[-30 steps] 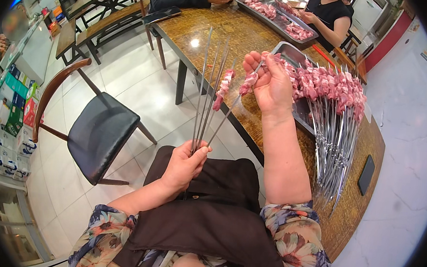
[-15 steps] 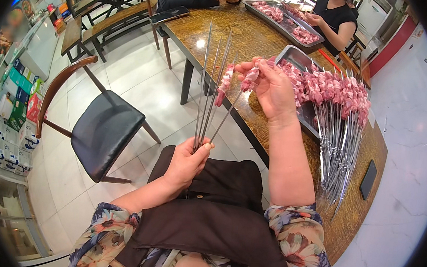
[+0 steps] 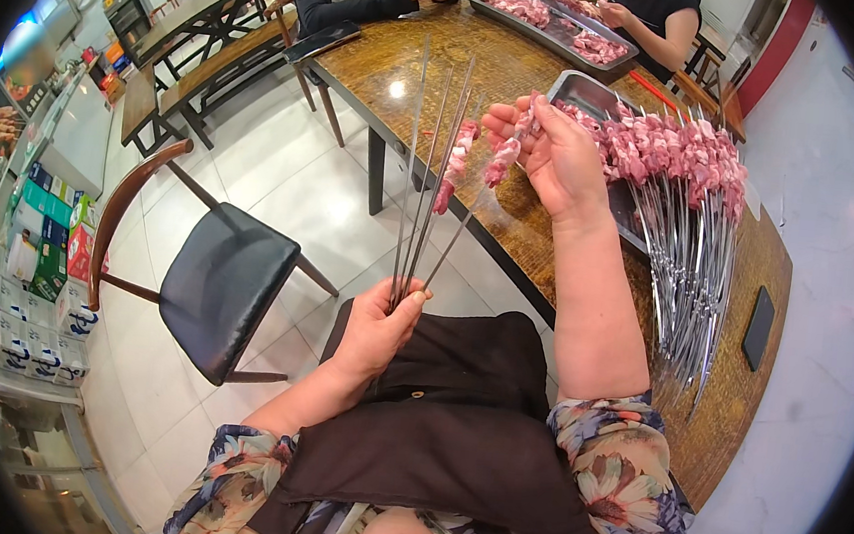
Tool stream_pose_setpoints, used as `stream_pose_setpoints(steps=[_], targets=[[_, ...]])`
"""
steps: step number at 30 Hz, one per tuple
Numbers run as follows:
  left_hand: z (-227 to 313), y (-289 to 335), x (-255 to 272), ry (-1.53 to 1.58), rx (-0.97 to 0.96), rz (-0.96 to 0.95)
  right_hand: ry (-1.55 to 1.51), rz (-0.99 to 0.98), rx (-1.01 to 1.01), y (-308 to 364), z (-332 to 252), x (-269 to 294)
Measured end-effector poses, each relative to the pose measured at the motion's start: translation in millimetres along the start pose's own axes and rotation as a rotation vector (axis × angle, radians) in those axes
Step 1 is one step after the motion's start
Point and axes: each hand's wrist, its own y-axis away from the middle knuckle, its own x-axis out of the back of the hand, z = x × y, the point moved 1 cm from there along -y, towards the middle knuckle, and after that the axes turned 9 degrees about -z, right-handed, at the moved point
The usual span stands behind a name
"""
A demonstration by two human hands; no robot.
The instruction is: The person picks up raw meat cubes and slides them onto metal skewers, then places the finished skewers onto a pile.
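Observation:
My left hand [image 3: 380,326] is closed around the lower ends of several thin metal skewers [image 3: 421,206], which fan upward. One of them carries pieces of raw meat [image 3: 457,169] near its top. On the rightmost skewer sits more raw meat [image 3: 502,163], pink and pale. My right hand [image 3: 559,155] is closed at the upper end of that meat, thumb and index finger pinching it, with the other fingers curled behind. To the right of my right hand, a heap of loaded meat skewers [image 3: 671,156] lies across a metal tray [image 3: 574,81], handles toward me.
The brown table [image 3: 362,71] holds a dark phone [image 3: 757,328] at right and a larger meat tray [image 3: 555,44] at the far side. Two people are across the table, one holding a phone. A black-seated chair [image 3: 230,287] stands left; stacked boxes [image 3: 35,337] line the left edge.
My right fingers have shifted up along the meat on the rightmost skewer, so more of it shows below them. My left hand keeps its grip. The whole view has swung slightly.

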Motion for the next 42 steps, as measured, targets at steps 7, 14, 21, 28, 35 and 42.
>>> stream_pose_setpoints(steps=[7,14,21,28,35,42], targets=[[0,1,-1,-0.201,-0.01,0.098,-0.035,0.032,0.0,2,-5,0],[0,2,8,-0.447,-0.122,0.134,0.025,0.021,-0.037,3,-7,1],[1,4,12,-0.474,-0.122,0.132,0.098,-0.001,-0.068,4,-4,1],[2,7,9,-0.283,-0.029,0.114,0.241,-0.002,-0.029,4,8,-10],[1,10,-1,-0.045,0.057,0.09,0.172,-0.006,-0.013,3,16,-15],[0,9,2,-0.062,0.048,0.106,-0.016,-0.064,-0.123,5,-1,-19]])
